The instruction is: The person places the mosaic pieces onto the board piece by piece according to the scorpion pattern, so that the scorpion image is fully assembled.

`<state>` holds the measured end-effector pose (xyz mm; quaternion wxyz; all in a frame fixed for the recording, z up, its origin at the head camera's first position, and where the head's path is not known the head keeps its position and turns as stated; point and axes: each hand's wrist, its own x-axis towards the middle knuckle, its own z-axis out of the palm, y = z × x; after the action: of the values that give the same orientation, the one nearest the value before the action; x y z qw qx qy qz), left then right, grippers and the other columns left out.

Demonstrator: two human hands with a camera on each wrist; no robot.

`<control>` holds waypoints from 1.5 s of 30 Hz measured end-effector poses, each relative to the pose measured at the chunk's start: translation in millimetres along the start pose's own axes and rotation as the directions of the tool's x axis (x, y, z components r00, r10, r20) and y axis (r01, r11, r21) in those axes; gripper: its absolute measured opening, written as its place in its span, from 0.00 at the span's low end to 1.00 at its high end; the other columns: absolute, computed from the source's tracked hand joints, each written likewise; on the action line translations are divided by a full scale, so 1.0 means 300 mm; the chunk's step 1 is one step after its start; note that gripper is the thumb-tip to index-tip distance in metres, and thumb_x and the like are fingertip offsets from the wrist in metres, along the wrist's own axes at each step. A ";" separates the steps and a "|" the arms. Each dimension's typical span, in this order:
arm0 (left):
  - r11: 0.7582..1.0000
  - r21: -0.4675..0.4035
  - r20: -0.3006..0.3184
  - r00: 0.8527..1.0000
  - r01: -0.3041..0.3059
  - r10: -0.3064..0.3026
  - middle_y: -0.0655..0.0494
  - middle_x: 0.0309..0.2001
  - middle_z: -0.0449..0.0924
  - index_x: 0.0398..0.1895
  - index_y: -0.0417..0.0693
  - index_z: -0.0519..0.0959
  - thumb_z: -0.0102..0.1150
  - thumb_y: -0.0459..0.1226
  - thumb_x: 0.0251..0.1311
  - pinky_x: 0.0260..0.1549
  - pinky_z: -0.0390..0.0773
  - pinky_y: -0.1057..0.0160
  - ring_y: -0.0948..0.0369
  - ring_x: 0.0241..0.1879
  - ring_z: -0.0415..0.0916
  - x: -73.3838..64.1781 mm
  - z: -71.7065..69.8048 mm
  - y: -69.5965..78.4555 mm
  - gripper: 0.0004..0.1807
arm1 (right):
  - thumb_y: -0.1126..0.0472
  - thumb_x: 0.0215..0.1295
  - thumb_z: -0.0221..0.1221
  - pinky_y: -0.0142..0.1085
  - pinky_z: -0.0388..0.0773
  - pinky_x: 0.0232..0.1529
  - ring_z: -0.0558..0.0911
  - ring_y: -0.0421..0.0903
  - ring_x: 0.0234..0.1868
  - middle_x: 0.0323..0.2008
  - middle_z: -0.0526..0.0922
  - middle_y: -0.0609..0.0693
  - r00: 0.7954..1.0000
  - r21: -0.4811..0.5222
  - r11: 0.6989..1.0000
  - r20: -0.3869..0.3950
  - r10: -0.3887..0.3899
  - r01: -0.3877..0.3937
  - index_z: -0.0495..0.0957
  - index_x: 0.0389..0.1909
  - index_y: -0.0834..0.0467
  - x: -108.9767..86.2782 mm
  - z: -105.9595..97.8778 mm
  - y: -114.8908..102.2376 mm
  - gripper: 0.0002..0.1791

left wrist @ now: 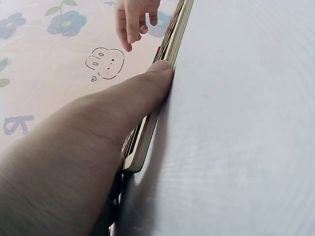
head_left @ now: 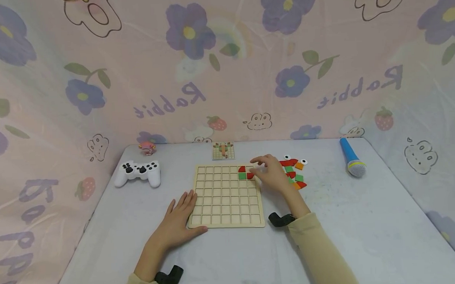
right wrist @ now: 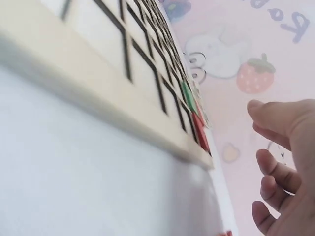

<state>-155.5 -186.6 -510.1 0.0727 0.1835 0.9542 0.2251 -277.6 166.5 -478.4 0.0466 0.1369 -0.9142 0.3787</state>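
A wooden grid board (head_left: 226,204) lies flat on the table. Near its upper right corner sit a green square tile (head_left: 242,175) and two red curved tiles, one above the green (head_left: 242,169) and one to its right (head_left: 250,176). My left hand (head_left: 175,227) steadies the board's lower left corner, fingers extended along the left side and thumb (left wrist: 160,69) against the front edge. Over the upper right corner hovers my right hand (head_left: 271,174), fingers loosely bent; the right wrist view shows nothing between them. Loose red, green and orange tiles (head_left: 289,169) lie beside it, partly hidden.
Behind the board is a small pattern card (head_left: 223,151). A white game controller (head_left: 138,172) and a pink figurine (head_left: 147,148) stand at left. To the far right lies a blue toy microphone (head_left: 351,158). Two round eye tiles (head_left: 304,162) are among the loose tiles.
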 end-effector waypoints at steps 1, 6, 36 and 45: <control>1.000 0.000 -0.001 1.000 -0.001 0.001 0.46 0.86 0.42 0.86 0.41 0.49 0.63 0.70 0.61 0.81 0.37 0.35 0.47 0.86 0.37 0.000 0.001 -0.001 0.64 | 0.55 0.72 0.69 0.53 0.76 0.55 0.77 0.59 0.52 0.51 0.82 0.62 1.000 -0.009 1.000 -0.013 -0.003 0.003 0.86 0.59 0.59 0.001 -0.016 0.010 0.19; 1.000 0.005 -0.011 1.000 -0.004 0.004 0.46 0.86 0.43 0.86 0.41 0.49 0.63 0.70 0.61 0.81 0.38 0.34 0.46 0.86 0.38 -0.004 0.004 -0.003 0.63 | 0.56 0.72 0.68 0.47 0.72 0.47 0.75 0.59 0.47 0.52 0.81 0.66 0.998 -0.051 0.999 -0.059 0.015 -0.018 0.84 0.61 0.62 -0.006 -0.110 0.088 0.21; 1.000 -0.020 -0.006 1.000 0.000 0.000 0.46 0.86 0.43 0.86 0.40 0.50 0.65 0.68 0.61 0.81 0.38 0.35 0.47 0.86 0.39 -0.007 -0.004 0.010 0.63 | 0.63 0.74 0.54 0.66 0.72 0.64 0.72 0.67 0.58 0.59 0.75 0.72 0.965 -0.137 0.956 -0.007 0.262 -0.260 0.81 0.63 0.66 -0.048 -0.307 0.363 0.21; 1.000 -0.019 -0.005 1.000 -0.002 0.002 0.45 0.86 0.43 0.86 0.40 0.49 0.65 0.68 0.61 0.81 0.38 0.35 0.46 0.86 0.38 -0.004 -0.009 0.009 0.63 | 0.59 0.74 0.59 0.62 0.74 0.59 0.73 0.65 0.54 0.56 0.76 0.71 0.969 -0.164 0.957 0.017 0.246 -0.240 0.81 0.63 0.66 -0.032 -0.312 0.352 0.22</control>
<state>-154.2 -185.9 -506.4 0.0717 0.1832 0.9520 0.2345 -300.3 306.0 -485.6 -0.0065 0.0265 -0.9523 0.3040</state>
